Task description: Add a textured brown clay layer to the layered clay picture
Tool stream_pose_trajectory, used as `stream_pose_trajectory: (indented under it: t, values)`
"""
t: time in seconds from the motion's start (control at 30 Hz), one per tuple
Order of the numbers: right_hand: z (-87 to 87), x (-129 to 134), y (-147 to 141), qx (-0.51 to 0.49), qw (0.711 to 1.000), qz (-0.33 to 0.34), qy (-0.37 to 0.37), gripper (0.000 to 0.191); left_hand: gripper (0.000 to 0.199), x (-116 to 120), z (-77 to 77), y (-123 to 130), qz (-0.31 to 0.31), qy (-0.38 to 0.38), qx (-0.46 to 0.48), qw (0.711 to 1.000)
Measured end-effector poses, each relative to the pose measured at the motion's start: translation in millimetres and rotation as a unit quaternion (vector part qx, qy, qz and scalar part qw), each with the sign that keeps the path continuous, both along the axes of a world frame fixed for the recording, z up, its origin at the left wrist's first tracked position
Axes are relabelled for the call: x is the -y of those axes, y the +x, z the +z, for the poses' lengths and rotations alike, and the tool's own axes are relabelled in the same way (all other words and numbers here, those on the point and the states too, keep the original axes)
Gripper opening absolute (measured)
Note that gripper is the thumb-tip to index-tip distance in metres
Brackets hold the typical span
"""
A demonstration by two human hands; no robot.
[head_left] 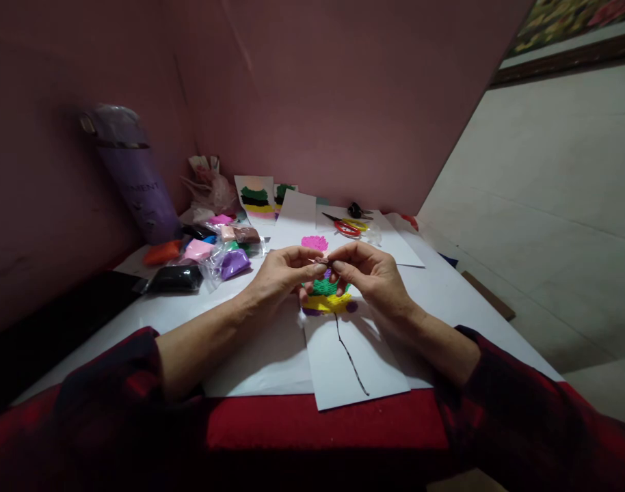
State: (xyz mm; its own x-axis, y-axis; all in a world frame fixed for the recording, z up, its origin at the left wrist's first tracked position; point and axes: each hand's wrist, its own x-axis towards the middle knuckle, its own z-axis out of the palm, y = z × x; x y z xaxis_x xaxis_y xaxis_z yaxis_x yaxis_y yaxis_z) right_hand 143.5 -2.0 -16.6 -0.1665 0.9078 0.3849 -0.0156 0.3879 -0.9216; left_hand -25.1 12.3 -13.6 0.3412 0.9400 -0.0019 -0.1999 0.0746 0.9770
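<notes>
My left hand (290, 270) and my right hand (370, 277) meet over the middle of the table, fingertips pinched. Between them is a small piece of brown clay (321, 260), partly hidden by the fingers. Below lies a white sheet of paper (323, 362) with coloured clay pressed onto its upper part. A pink patch (314, 242) shows above the fingers, with a green band (329, 287) and a yellow band (327, 303) under them. A thin dark line (351, 359) runs down the paper from the yellow band. My hands hide part of the clay picture.
Bagged coloured clay, including a black pack (174, 279) and a purple pack (234, 264), lies at the left near a purple bottle (138, 178). Red-handled scissors (346, 227) rest at the back on white paper. Painted cards (256, 198) lean against the wall.
</notes>
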Motion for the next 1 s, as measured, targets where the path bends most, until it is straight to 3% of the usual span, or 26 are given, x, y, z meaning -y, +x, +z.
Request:
stream_pose_trajectory:
  t: [0.27, 0.5, 0.7, 0.8, 1.0]
  values:
    - [-5.0, -1.6, 0.0, 0.065, 0.996, -0.058, -0.008, 0.027, 0.01, -1.6, -0.4, 0.8, 0.012, 0.063, -0.028, 0.998]
    - [-4.9, -2.7, 0.3, 0.044, 0.998, -0.05, -0.017, 0.026, 0.025, -2.4, -3.9, -0.5, -0.035, 0.052, -0.008, 0.998]
    - [-6.0, -1.9, -1.7, 0.043, 0.999, -0.027, -0.007, 0.016, 0.016, -3.3, -5.7, 0.9, -0.006, 0.044, -0.021, 0.999]
    - [-4.6, -0.7, -2.2, 0.04, 0.998, -0.053, -0.007, 0.011, 0.006, -1.3, -2.5, 3.4, 0.016, 0.047, -0.025, 0.998]
    - [-3.3, -6.8, 2.8, 0.006, 0.991, -0.129, -0.028, 0.01, 0.005, -1.7, 2.0, 2.9, 0.128, 0.03, 0.017, 0.991]
